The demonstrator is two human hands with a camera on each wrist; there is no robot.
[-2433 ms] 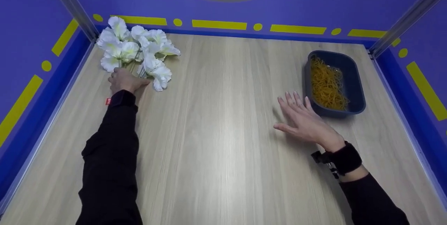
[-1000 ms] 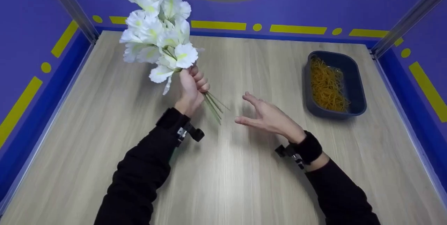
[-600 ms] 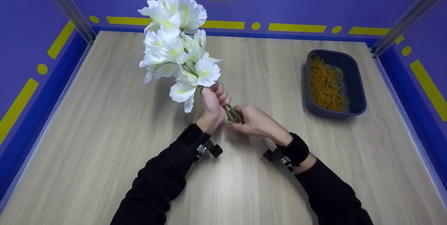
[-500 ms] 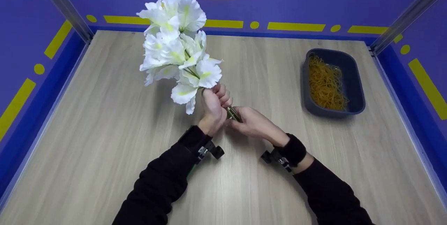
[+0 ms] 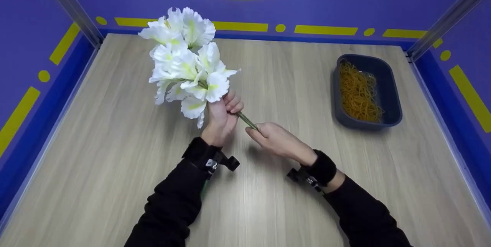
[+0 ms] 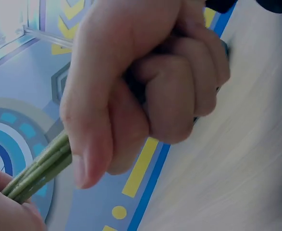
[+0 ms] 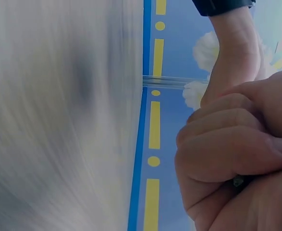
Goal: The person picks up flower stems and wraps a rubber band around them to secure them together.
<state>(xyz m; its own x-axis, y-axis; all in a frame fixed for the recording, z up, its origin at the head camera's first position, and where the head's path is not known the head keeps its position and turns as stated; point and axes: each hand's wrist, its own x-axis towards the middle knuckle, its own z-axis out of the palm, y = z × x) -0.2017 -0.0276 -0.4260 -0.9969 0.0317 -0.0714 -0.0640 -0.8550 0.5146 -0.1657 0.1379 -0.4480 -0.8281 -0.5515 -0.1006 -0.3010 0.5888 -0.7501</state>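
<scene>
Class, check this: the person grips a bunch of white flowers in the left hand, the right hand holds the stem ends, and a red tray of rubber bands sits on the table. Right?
Not quite: the tray is dark blue, as the head view shows. The rest stands.

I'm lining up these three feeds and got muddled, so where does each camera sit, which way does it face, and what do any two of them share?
Head: worn on the head, looking forward and down at the table; both black sleeves, left hand and right hand show.
Left wrist: on the left wrist, close up on the left hand gripping the green stems.
Right wrist: on the right wrist, facing the curled right hand's fingers; white flowers behind.
Shared: head and left wrist both show the stems running between the two hands.
</scene>
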